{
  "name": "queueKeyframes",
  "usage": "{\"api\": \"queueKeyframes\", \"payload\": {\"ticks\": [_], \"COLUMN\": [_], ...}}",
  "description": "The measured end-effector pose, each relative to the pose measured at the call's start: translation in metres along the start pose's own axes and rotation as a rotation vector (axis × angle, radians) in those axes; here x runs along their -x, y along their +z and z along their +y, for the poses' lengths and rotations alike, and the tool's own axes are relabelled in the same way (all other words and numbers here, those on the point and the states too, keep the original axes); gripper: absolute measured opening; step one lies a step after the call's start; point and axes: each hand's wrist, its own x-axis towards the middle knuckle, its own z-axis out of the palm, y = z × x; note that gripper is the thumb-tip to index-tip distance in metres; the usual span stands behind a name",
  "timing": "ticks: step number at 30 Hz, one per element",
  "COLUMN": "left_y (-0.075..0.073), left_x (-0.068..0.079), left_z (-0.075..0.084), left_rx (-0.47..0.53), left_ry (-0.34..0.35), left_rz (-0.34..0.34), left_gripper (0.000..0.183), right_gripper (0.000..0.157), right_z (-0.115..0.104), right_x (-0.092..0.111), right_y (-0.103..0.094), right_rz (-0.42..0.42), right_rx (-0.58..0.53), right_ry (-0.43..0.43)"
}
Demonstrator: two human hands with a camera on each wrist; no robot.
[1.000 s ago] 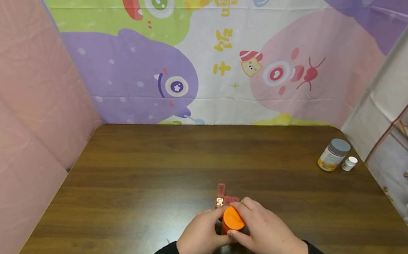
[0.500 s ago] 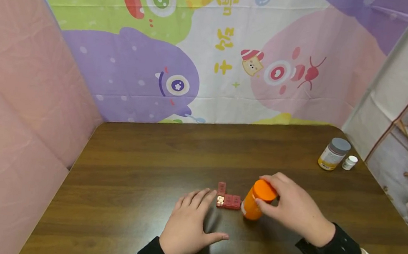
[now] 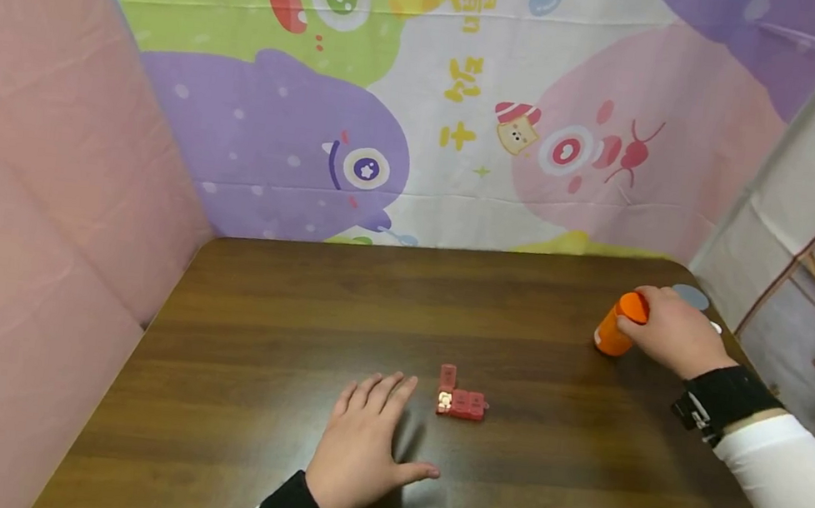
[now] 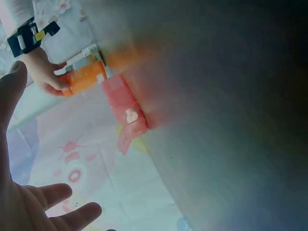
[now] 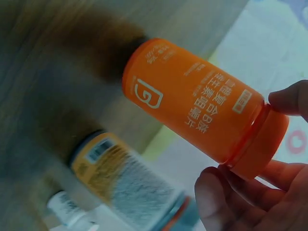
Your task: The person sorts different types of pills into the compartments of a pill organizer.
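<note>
My right hand grips an orange pill bottle around its orange cap, at the table's back right. Printed white lettering faces the camera in the right wrist view. Whether the bottle's base touches the wood, I cannot tell. Left of the middle, my left hand is spread over the table with nothing in it. Just right of its fingertips lies a small red pill organizer. One lid stands open at its left end, with pale tablets in that compartment; the other visible lids are down.
Beside the orange bottle stand a grey-lidded jar and a small white bottle, both mostly hidden by my right hand in the head view. A cartoon-print cloth hangs along the table's back edge.
My right hand has carried the orange bottle from the front middle to the back right, near the jar. The left hand has let go of it and spread its fingers. The organizer stayed put.
</note>
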Motion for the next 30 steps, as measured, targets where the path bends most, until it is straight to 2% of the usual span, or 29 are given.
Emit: {"api": "queueKeyframes", "payload": {"ticks": [8,12,15,18,22,24,27,30], "left_y": [0.003,0.005,0.005,0.006,0.005,0.005,0.006,0.007], "left_x": [0.000,-0.001,-0.003,-0.004,-0.006,-0.009,-0.017,-0.028], "left_z": [0.000,-0.001,-0.002,-0.003,-0.003,-0.002,0.000,0.002], "left_rx": [-0.002,-0.008,-0.010,-0.006,-0.001,0.005,0.021,0.021], "left_ry": [-0.001,-0.006,-0.009,-0.015,-0.027,-0.027,-0.023,-0.013], "left_rz": [-0.015,-0.008,-0.004,-0.008,-0.042,-0.069,-0.106,-0.134], "left_gripper": [0.111,0.109,0.108,0.107,0.104,0.103,0.100,0.097], "right_gripper": [0.057,0.075,0.091,0.093,0.076,0.064,0.052,0.049], "right_z": [0.022,0.022,0.018,0.009,-0.015,-0.033,-0.066,-0.100], "right_x": [-0.009,-0.010,-0.009,-0.005,-0.001,0.004,0.014,0.028], "right_y": [0.007,0.005,0.002,0.000,0.004,0.011,0.029,0.051], "right_rz": [-0.063,-0.079,-0.028,0.075,0.184,0.187,0.108,-0.026], "right_rx": [-0.030,-0.053,-0.062,-0.060,-0.047,-0.036,-0.014,-0.003], "right_ry": [0.059,0.099,0.118,0.103,-0.021,-0.115,-0.271,-0.410]}}
